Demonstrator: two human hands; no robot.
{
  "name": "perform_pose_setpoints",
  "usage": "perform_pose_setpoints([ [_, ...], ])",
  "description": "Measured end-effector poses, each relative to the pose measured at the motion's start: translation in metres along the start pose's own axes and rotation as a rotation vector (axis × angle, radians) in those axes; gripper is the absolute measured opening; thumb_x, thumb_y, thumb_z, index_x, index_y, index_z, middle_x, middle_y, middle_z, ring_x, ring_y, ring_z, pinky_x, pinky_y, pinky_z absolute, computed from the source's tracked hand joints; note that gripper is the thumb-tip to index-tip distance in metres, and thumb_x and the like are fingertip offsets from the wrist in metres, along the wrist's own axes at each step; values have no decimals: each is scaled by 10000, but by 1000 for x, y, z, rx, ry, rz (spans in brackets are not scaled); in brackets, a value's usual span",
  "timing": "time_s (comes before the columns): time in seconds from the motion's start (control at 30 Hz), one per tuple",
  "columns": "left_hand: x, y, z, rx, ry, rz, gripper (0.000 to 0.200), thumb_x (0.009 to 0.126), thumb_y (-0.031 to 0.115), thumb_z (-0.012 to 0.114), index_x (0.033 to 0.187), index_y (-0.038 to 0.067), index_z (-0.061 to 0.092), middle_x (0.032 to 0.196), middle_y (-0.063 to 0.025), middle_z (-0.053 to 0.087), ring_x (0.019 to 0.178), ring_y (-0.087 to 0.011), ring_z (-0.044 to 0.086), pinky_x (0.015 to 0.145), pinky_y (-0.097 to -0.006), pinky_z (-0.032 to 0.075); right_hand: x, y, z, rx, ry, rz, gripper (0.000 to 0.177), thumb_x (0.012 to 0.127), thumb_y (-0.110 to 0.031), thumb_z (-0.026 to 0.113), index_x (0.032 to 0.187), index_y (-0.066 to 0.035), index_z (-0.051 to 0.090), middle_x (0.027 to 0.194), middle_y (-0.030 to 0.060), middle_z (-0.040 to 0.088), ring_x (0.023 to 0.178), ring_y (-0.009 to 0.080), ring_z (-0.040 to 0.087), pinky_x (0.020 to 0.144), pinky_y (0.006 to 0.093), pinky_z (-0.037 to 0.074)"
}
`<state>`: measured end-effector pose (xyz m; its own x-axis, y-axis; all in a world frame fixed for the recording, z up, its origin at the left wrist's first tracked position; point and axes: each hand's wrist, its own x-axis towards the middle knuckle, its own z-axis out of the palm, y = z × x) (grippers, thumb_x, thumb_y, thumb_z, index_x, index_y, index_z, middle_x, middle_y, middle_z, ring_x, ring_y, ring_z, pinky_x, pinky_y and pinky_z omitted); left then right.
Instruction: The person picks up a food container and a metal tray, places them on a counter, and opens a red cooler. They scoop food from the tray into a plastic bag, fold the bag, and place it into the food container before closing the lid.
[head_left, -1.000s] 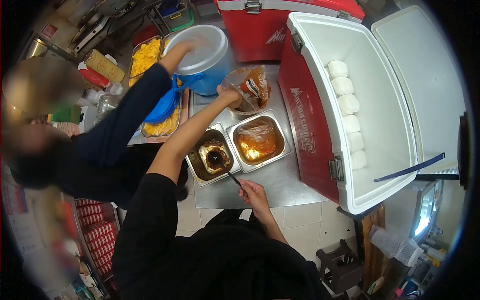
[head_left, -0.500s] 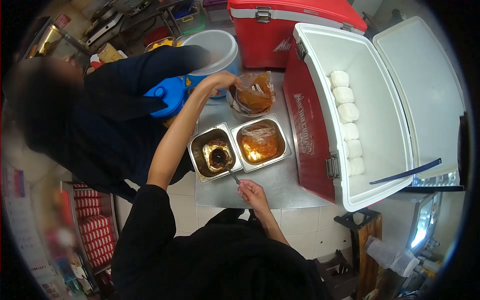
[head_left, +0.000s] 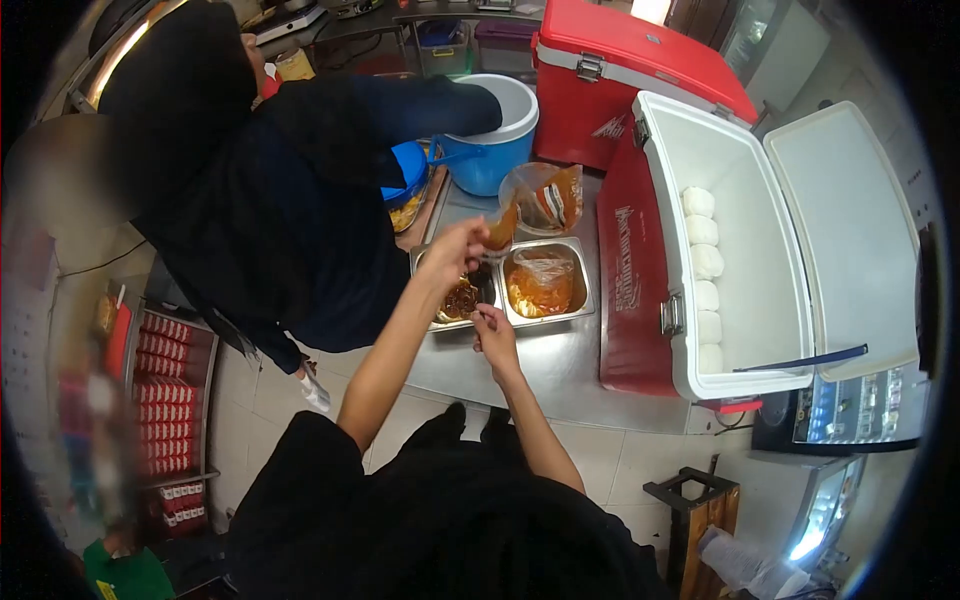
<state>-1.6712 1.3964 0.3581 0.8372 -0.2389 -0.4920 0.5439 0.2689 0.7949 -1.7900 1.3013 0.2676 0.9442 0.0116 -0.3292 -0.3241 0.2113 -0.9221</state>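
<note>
My left hand (head_left: 458,250) is closed on a clear plastic bag of orange-brown sauce (head_left: 504,228), held above the steel pans. Below it, the left steel pan (head_left: 450,325) holds dark brown sauce and is partly hidden by my arm. My right hand (head_left: 495,335) is pinched at that pan's front right corner on a spoon, mostly hidden now. To the right, another steel pan (head_left: 585,285) contains a plastic bag of orange sauce (head_left: 540,285). Behind the pans stands a clear bowl (head_left: 520,205) with more bagged sauce (head_left: 560,200).
An open red cooler (head_left: 640,260) with white round packs (head_left: 706,262) stands at the right, a closed red cooler (head_left: 650,60) behind it. At the left a co-worker in dark clothes (head_left: 280,200) reaches into a blue bucket (head_left: 490,165). A blue lid (head_left: 405,168) lies nearby.
My left hand has come from the bowl toward me, bringing a bag of sauce over the left pan. My right hand stays by that pan. The head view has shifted.
</note>
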Motion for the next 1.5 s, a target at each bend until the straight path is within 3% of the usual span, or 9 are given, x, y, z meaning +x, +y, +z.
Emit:
perform_pose_setpoints([
  [0.23,-64,-31,-5,46,-1,-7,178,811,278,500,748,112,509,637,-19,523,412,-109,480,384,-209,378,0,-36,25,197,-112,89,776,716,-719,251,1045,-49,463,936,62,491,812,162,503,621,310,466],
  [0.4,-49,-79,-39,505,70,307,150,775,174,489,740,43,552,698,-36,534,622,-127,515,534,-240,415,3,-48,38,195,-85,145,536,777,-556,419,1007,-77,491,836,59,543,736,165,549,578,284,466],
  [0.47,-61,-69,-49,376,-185,181,148,823,185,452,809,53,518,758,-28,517,656,-110,524,531,-228,446,8,-37,36,200,-34,191,424,821,-434,409,1005,-61,492,846,72,543,715,158,540,574,283,472],
  [0.63,-35,-79,-88,199,-54,-188,189,840,217,380,848,66,493,712,-39,518,591,-130,479,521,-239,414,7,-22,37,242,-40,189,326,853,-284,356,1017,-31,479,862,80,543,697,139,513,615,302,470],
  [0.7,-20,-86,-82,-24,-260,-415,164,834,218,381,801,94,482,665,-36,498,560,-143,442,529,-259,389,16,-20,37,177,-32,162,323,848,-251,344,1037,-23,474,863,89,550,679,134,516,593,270,466],
  [0.8,-9,-91,-72,-304,-142,-431,167,800,241,427,781,97,510,668,-45,493,539,-158,438,488,-273,359,32,-24,27,22,-84,118,318,841,-244,354,1022,-23,494,810,77,556,659,120,520,579,243,457],
  [1.2,-53,-67,-52,-655,-520,-325,194,839,283,400,729,156,496,563,52,417,546,-142,397,503,-278,317,-35,-76,46,-114,23,-149,291,874,-236,373,953,-8,536,735,38,552,574,88,501,477,219,429],
  [1.4,-155,-96,11,-152,-355,-315,221,840,316,433,869,101,479,710,-10,457,716,-156,469,600,-330,426,-151,-58,-8,203,74,-167,294,857,-276,430,985,-22,504,834,51,528,705,128,505,514,269,438],
  [1.5,-173,-144,50,43,-630,-504,183,852,273,388,840,127,497,775,14,495,760,-121,495,690,-338,398,-208,-40,-67,386,111,-59,285,874,-231,402,1014,-4,501,793,42,526,686,105,496,521,246,440],
])
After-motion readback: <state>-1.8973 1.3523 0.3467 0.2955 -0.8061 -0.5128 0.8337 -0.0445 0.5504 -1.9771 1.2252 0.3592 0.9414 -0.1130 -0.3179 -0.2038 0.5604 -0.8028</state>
